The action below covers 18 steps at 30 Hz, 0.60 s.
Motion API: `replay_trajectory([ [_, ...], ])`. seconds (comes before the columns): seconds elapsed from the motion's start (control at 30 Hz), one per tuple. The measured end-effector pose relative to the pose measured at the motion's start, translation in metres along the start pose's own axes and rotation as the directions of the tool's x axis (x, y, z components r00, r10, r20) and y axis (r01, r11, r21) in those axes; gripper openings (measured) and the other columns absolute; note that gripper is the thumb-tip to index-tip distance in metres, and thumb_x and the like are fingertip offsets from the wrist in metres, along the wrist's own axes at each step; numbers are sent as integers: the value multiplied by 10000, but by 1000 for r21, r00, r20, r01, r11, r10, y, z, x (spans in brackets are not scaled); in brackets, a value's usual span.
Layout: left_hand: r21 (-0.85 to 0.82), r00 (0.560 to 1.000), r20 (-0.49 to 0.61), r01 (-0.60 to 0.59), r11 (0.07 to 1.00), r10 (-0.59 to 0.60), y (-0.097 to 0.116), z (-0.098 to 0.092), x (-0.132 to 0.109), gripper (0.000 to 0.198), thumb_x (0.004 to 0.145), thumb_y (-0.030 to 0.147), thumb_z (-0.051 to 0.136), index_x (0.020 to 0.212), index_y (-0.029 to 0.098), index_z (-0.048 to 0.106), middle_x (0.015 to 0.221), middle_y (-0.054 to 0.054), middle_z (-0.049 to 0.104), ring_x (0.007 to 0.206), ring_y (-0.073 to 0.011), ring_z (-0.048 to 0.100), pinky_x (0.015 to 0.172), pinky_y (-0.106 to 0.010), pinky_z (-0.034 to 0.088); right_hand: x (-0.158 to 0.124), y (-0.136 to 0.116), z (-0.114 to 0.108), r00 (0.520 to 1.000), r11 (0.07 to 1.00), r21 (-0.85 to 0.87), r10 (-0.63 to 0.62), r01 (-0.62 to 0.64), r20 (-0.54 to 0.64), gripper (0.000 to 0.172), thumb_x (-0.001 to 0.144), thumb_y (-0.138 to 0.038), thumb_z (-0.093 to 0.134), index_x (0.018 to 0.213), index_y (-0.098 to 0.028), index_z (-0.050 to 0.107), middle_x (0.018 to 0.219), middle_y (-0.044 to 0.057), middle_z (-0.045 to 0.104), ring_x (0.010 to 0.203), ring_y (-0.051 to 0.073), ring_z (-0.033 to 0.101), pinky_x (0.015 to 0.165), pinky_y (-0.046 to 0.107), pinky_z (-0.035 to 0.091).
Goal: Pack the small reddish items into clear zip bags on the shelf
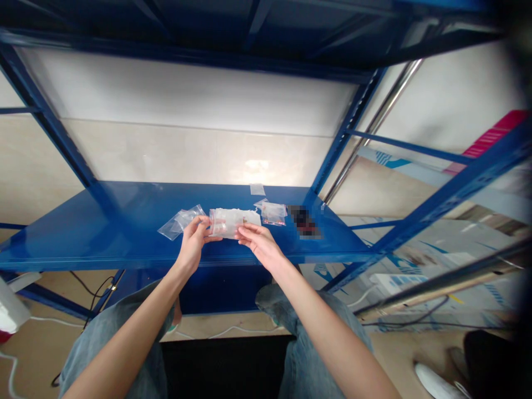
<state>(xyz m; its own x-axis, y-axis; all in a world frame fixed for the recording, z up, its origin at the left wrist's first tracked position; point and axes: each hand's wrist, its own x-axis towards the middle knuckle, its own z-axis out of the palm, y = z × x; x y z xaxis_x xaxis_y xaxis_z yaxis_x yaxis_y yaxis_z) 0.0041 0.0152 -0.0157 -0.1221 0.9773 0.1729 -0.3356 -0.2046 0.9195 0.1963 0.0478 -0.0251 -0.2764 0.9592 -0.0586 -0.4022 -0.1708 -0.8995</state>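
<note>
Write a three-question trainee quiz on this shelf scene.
1. True or false: the left hand and the right hand both hold the same clear bag.
2. The shelf beneath the hands is: A red, B blue, C grey.
3. Fill in: the blurred dark item lies on the shelf to the ____ of the clear bag.
Key: 1 true; 2 B; 3 right.
</note>
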Motion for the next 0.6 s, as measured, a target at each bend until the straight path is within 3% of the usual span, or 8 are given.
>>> replay_trajectory([
  [0.2,113,999,-6,-35,993,36,-2,-3,1,276,911,468,582,935,195,553,1035,-95,748,860,-247,764,706,-340,592,15,-18,-22,989,997,-37,-66,62,-131,380,584,-334,946,895,-182,789,845,48,777,652,122,681,543,206,512],
  [0.43,287,988,112,-136,948,108,-14,-8,9,245,922,431,575,963,191,593,1076,-105,741,935,-244,737,790,-356,559,35,-36,-48,926,932,-247,-319,267,-201,378,643,-399,882,939,-179,799,853,55,764,672,126,644,584,231,494],
  [0.6,491,956,224,-280,825,191,-20,-13,18,213,946,344,505,940,191,653,1107,-100,734,1106,-260,680,939,-400,518,51,-34,-60,893,870,-384,-404,308,-199,403,668,-441,846,957,-167,785,812,56,751,636,133,621,557,241,477],
])
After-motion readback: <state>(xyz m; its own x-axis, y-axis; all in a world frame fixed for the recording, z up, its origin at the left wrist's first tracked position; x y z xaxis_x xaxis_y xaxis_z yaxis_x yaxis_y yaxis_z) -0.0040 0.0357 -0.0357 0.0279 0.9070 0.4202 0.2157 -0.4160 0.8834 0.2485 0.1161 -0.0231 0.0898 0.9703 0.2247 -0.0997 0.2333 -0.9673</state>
